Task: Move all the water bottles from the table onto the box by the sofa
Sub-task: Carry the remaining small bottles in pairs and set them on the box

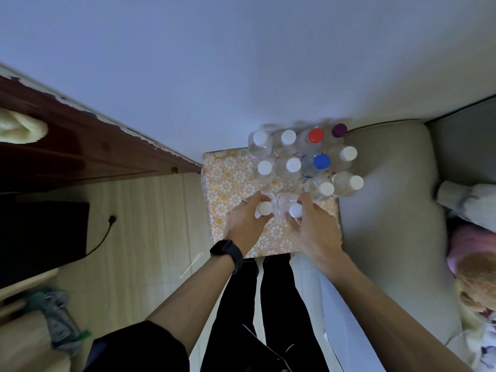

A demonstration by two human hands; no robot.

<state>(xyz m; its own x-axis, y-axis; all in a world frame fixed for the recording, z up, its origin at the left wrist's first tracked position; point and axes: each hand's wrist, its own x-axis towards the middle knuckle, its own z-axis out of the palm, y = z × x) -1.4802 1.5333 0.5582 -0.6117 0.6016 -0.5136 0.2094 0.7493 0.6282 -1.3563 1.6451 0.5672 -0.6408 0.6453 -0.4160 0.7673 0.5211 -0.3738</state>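
A box (228, 183) covered in orange-and-white flower-patterned paper stands against the wall, beside the grey sofa arm (386, 189). Several clear water bottles (292, 167) stand upright on its far half, most with white caps, one red (315, 135), one blue (321, 161), one purple (339, 130). My left hand (245, 224) grips a white-capped bottle (264, 208) near its neck. My right hand (312, 226) grips another white-capped bottle (295, 210) right beside it. Both bottles are upright over the box's near half; whether they touch it is hidden.
A dark wooden cabinet (88, 154) runs along the wall at left. A black cable and plug (111, 220) lie on the pale wood floor. Stuffed toys (472, 264) sit on the sofa at right. My legs (268, 304) stand just before the box.
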